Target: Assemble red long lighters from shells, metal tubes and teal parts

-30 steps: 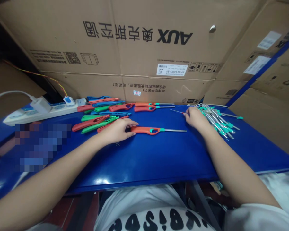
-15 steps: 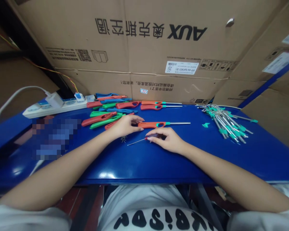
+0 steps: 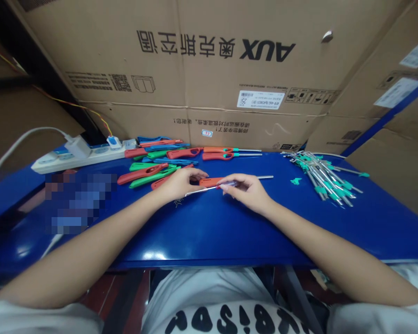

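Note:
An orange-red long-nosed lighter (image 3: 209, 181) lies on the blue table, its metal tube (image 3: 266, 176) pointing right. Around its rear end is my left hand (image 3: 181, 183), closed, with the thumb along the near side and fingers at the far side. Between the fingers of my right hand (image 3: 251, 192) is a screwdriver (image 3: 231, 184) with a see-through handle and red collar. Its thin shaft (image 3: 202, 190) slants left, in front of the lighter and near my left thumb. My right hand hides the lighter's trigger part. Small screws (image 3: 178, 202) lie beneath my left hand.
Red, green and blue lighter shells (image 3: 148, 172) are heaped at the left. Two assembled lighters (image 3: 218, 156) lie behind. Several metal tubes with green parts (image 3: 325, 178) are piled right, beside a loose green piece (image 3: 295, 181). A power strip (image 3: 61, 161) and cardboard (image 3: 209, 60) stand behind.
My right hand has lifted the screwdriver up and away from me, over the lighter's trigger part, its shaft now flatter. My left hand has stayed at the lighter's rear end.

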The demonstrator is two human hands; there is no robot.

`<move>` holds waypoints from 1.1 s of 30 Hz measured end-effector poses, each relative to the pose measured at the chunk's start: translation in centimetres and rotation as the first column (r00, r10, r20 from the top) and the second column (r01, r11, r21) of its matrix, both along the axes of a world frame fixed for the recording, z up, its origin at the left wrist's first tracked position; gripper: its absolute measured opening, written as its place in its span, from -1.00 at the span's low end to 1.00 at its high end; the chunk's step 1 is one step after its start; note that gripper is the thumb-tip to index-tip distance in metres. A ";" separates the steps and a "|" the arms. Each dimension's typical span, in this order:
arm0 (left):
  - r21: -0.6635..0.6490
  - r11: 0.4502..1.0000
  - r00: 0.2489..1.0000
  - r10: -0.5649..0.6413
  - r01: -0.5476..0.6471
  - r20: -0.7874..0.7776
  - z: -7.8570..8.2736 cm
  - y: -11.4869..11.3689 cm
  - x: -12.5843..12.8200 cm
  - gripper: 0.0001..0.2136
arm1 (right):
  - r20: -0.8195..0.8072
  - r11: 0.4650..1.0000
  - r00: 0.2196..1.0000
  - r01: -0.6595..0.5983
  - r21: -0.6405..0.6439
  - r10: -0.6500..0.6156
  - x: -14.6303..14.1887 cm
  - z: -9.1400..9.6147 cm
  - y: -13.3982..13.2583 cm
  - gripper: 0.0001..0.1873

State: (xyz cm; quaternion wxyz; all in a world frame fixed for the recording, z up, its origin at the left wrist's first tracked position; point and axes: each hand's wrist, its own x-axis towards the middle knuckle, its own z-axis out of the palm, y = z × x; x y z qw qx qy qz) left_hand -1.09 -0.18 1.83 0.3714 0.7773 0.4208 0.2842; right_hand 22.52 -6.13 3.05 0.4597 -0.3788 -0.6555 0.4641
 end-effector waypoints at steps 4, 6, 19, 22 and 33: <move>0.003 1.000 1.000 -0.004 0.004 0.007 0.1 -0.7 0.5 -0.52 | -0.232 0.989 0.963 0.121 -0.084 -0.138 0.5 2.0 0.9 -0.73; 0.013 1.000 1.000 -0.026 0.026 0.016 0.1 -1.2 0.9 -0.54 | -0.322 0.977 0.928 0.146 -0.155 -0.189 0.4 2.9 1.5 -0.69; 0.143 0.988 0.995 -0.069 0.058 0.073 1.7 -4.1 2.3 -0.66 | -0.478 0.921 0.810 0.185 -0.342 -0.340 0.0 2.0 2.4 -0.73; -0.069 0.998 0.987 0.004 0.007 0.158 2.1 -4.6 2.7 -0.66 | -0.480 0.918 0.802 0.203 -0.341 -0.355 0.4 1.9 2.4 -0.75; -0.669 0.737 0.860 0.274 0.101 0.431 3.6 -6.0 3.4 -0.77 | -0.498 0.935 0.794 0.259 -0.240 -0.348 0.5 2.7 1.9 -0.79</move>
